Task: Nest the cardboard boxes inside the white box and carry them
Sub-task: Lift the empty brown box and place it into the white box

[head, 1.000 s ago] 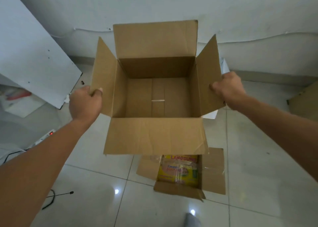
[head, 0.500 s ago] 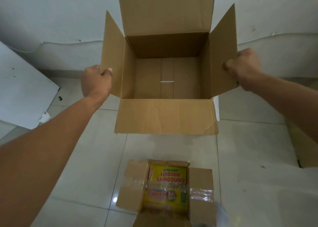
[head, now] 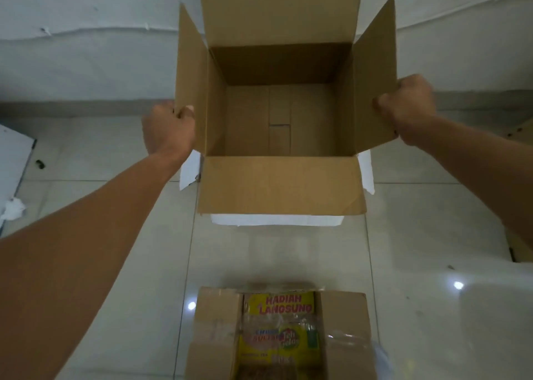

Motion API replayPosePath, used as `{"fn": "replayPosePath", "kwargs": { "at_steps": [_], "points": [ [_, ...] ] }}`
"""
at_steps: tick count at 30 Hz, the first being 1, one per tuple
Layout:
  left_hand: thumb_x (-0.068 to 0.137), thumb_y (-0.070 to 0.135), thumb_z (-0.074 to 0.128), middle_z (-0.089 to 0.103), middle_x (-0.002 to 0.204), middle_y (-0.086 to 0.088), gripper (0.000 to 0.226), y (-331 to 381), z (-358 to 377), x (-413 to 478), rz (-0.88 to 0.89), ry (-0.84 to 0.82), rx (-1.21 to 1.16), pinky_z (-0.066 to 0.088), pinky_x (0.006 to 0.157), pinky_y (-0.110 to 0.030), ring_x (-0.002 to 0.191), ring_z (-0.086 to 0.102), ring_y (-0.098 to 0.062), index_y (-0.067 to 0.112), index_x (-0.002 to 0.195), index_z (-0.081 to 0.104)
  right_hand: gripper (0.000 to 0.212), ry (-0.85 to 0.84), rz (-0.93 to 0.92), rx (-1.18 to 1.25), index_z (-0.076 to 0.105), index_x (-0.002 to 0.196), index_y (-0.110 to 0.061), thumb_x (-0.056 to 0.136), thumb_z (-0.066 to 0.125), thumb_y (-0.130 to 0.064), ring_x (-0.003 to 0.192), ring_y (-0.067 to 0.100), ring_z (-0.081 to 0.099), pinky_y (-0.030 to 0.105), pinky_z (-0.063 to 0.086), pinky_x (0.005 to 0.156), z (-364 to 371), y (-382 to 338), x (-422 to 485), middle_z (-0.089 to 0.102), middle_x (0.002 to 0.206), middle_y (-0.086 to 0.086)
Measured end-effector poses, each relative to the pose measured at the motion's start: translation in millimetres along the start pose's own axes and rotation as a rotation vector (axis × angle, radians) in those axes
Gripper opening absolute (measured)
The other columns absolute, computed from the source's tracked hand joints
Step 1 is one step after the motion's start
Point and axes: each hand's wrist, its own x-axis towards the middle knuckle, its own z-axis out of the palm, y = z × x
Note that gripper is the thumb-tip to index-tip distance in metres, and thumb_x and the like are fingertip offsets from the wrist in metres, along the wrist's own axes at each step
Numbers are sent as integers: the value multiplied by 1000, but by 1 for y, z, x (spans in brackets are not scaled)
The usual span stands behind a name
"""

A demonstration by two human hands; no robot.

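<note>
The open cardboard box (head: 281,120) you hold has travelled forward and now hangs over the white box (head: 277,219), whose edges peek out at its 4, 6 and 8 o'clock, so I judge nesting is about to begin. Your left hand (head: 168,129) pinches the 9 o'clock flap; your right hand (head: 408,107) clamps the 3 o'clock flap. The smaller taped box (head: 279,333) waits at 6 o'clock.

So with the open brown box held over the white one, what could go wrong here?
The cardboard box is held only by its side flaps, left hand and right hand, so a flap might bend or tear. Only edges of the white box show below, so lowering could catch its flaps.
</note>
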Motion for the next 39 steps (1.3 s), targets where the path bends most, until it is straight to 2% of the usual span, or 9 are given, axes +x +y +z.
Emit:
{"fn": "replayPosePath", "kwargs": {
  "at_steps": [2, 9, 14, 17, 22, 26, 31, 35, 39],
  "points": [
    [90, 28, 55, 53, 62, -1, 25, -2, 14, 6, -1, -14, 23, 35, 58, -26, 57, 50, -18, 12, 71, 53, 8, 17, 31, -17, 56, 84, -11, 82, 61, -17, 72, 24, 60, 36, 55, 69, 8, 7, 13, 60, 87, 9],
    [91, 28, 54, 58, 76, -6, 22, -32, 50, 23, -13, -30, 114, 38, 62, -30, 66, 53, -24, 10, 78, 57, 18, -37, 92, -83, 57, 93, -8, 81, 62, -19, 85, 31, 64, 45, 56, 79, 52, 29, 34, 61, 91, 14],
    [92, 27, 54, 63, 79, -11, 24, -55, 68, 25, -8, -69, 110, 42, 62, -32, 67, 57, -26, 6, 79, 58, 12, -45, 69, -152, 53, 87, -9, 86, 58, -20, 74, 25, 58, 32, 47, 64, 80, 48, 38, 58, 85, 13],
    [93, 27, 53, 65, 81, -12, 24, -63, 77, 26, -12, -61, 110, 38, 60, -30, 64, 54, -22, 10, 77, 56, 12, -43, 79, -152, 54, 87, -8, 85, 59, -19, 76, 26, 58, 34, 50, 67, 93, 55, 41, 58, 86, 12],
    [93, 28, 54, 68, 87, -16, 25, -74, 88, 30, -28, -78, 60, 43, 63, -29, 67, 56, -21, 7, 81, 60, 23, -43, 79, -215, 58, 99, -2, 85, 59, -21, 83, 30, 62, 43, 56, 78, 110, 65, 47, 61, 92, 15],
    [94, 26, 53, 68, 90, -18, 27, -81, 95, 36, -17, -92, 36, 43, 65, -28, 69, 55, -21, 3, 86, 62, 28, -39, 88, -230, 58, 102, -1, 83, 59, -22, 80, 30, 60, 38, 54, 71, 121, 68, 59, 60, 90, 16],
    [94, 26, 53, 68, 95, -18, 28, -87, 104, 42, -16, -140, 41, 43, 67, -27, 75, 58, -23, 0, 92, 64, 32, -44, 80, -254, 59, 103, 1, 80, 61, -21, 76, 27, 56, 31, 43, 64, 127, 71, 69, 57, 87, 14],
    [94, 26, 53, 67, 95, -19, 29, -94, 111, 37, -14, -174, 75, 41, 68, -26, 76, 57, -22, -2, 94, 63, 34, -57, 77, -272, 58, 105, 1, 82, 63, -23, 82, 30, 59, 34, 50, 71, 130, 82, 70, 61, 95, 18],
    [94, 27, 52, 66, 96, -21, 32, -97, 115, 33, 24, -151, 119, 46, 71, -32, 84, 62, -31, -3, 93, 61, 42, -96, 109, -211, 58, 108, 2, 82, 67, -30, 97, 35, 61, 41, 53, 80, 131, 90, 70, 62, 105, 20]
  ]
}}
